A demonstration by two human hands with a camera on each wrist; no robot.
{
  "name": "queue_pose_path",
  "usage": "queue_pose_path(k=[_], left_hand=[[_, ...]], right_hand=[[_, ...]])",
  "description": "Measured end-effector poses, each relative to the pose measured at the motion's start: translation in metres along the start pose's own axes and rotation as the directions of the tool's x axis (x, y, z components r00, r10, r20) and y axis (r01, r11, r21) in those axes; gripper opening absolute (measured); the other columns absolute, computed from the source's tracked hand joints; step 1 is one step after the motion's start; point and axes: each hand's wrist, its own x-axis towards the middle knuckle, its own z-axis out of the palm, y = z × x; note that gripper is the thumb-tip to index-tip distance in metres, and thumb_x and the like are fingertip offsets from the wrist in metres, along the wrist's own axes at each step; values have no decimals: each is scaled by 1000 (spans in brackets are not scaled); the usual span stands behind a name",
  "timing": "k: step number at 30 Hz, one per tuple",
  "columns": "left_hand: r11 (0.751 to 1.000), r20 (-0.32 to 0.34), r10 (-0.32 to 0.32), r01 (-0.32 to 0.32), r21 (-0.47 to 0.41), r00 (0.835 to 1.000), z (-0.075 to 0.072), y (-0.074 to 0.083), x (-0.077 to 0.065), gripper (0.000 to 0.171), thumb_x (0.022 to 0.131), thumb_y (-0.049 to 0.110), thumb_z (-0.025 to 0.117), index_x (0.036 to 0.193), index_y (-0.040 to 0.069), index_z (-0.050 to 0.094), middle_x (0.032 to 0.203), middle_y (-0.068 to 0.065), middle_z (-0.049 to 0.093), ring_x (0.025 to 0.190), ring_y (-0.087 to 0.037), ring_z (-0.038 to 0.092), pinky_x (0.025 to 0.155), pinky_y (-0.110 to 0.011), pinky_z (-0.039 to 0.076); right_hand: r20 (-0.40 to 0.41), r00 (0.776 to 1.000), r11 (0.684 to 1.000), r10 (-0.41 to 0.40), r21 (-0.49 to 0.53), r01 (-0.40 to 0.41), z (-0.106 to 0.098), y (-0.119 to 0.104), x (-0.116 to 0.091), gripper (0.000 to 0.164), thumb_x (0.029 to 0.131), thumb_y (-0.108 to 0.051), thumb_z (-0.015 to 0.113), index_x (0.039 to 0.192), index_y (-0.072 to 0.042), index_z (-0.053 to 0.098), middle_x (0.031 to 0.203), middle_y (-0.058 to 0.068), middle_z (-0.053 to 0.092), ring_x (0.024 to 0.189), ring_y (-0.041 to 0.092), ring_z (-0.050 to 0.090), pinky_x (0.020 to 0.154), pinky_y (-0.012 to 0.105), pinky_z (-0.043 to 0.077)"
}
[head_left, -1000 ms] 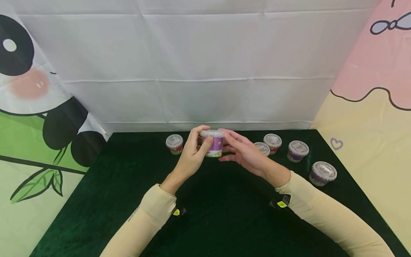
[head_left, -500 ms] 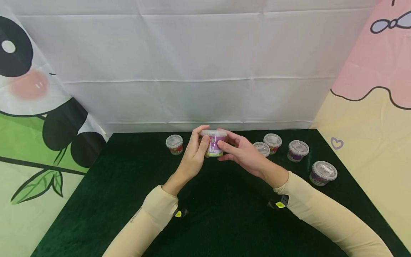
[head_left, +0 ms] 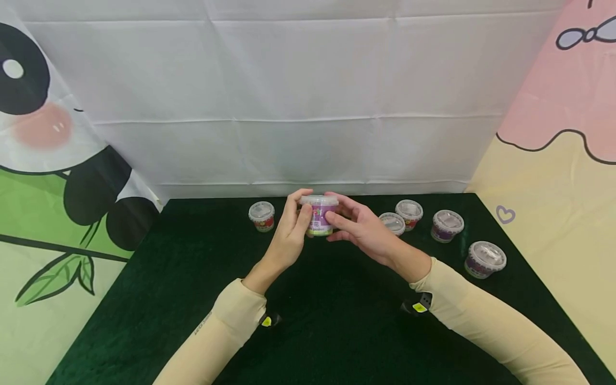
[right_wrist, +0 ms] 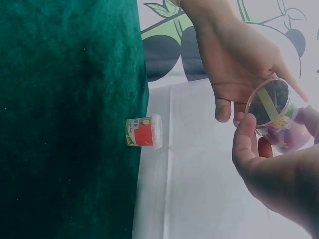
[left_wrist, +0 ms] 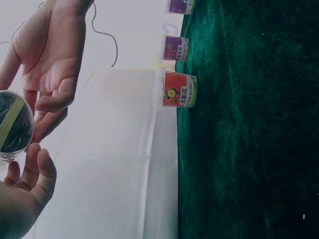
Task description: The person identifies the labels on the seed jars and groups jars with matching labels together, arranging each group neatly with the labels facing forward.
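Observation:
Above the far part of the dark green cloth, both hands hold a small purple-labelled plastic cup (head_left: 320,215) with a clear lid, upright. My left hand (head_left: 287,232) grips its left side, thumb on the front and fingers reaching behind. From the right, my right hand (head_left: 363,230) pinches the cup, its thumb pressed on the label. Both wrist views show the cup's clear base (left_wrist: 15,122) from below, with dark contents and a pale yellow strip across it.
A red-labelled lidded cup (head_left: 262,216) stands left of the hands. Several more stand to the right: one partly behind the right hand (head_left: 392,222), another red cup (head_left: 409,215), and purple cups (head_left: 447,226) nearer the right edge. A white backdrop (head_left: 308,107) rises behind the cloth.
The cup has turned so its printed label faces the front. My right thumb has shifted from the upper edge down onto the label. The standing cups have stayed put.

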Motion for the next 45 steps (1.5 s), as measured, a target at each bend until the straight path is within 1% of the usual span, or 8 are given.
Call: queue_pose_path(k=[6,13,17,21,30,32,39,45], left_hand=[[1000,-17,4,-4,-7,1000,-1,-1,0,40,113,27,27,150,13,33,122,-14,45,86,-25,53,65,-45,54],[1000,-36,19,-19,-16,999,-2,-2,2,38,113,24,31,148,11,36,122,-13,49,75,-28,53,61,-40,54],[1000,-31,17,-17,-1,999,-1,0,3,39,112,22,34,149,11,36,120,-13,46,80,-24,52,62,-43,54],[1000,-35,16,-15,9,999,0,1,3,39,112,19,37,150,9,36,120,-14,43,81,-23,52,62,-37,54],[998,-23,-43,44,35,999,-2,2,5,42,111,13,38,151,4,32,121,-18,39,80,-39,53,64,-34,52],[997,-14,-59,60,43,998,-3,6,6,41,111,12,37,151,3,32,121,-19,38,80,-37,52,64,-31,52],[995,3,-88,88,41,996,-5,43,3,39,110,9,34,148,-2,34,123,-20,38,85,-21,50,67,-28,52],[996,-2,-79,79,34,997,-4,42,1,39,110,8,34,147,-3,34,122,-20,38,83,-22,51,66,-28,52]], right_hand=[[-37,999,1000,-15,-17,14,1,-3,-2,60,108,-20,50,161,-16,22,147,17,46,121,28,54,97,37,52],[-61,998,999,-27,-45,24,2,-7,-4,55,109,-23,47,159,-11,27,143,17,45,119,26,52,96,33,51],[-63,998,999,-30,-44,27,1,-5,-3,56,108,-19,50,160,-13,28,140,16,43,120,28,50,96,31,52],[-58,998,999,-34,-29,33,1,-5,-4,58,108,-16,51,161,-15,27,141,17,44,122,28,49,97,31,52],[-57,998,1000,-29,-9,29,2,-9,-5,62,109,-16,47,163,-17,16,153,18,41,132,30,50,108,41,45],[-53,998,1000,-19,-11,19,2,-9,-5,63,109,-17,48,163,-17,16,154,18,40,134,31,49,109,42,43],[-36,999,1000,-10,-27,9,3,-10,-6,66,108,-12,51,163,-17,16,156,17,38,137,34,45,109,42,43],[-38,999,999,-5,-34,4,2,-10,-6,64,107,-11,51,163,-17,19,154,16,40,136,33,47,108,40,45]])
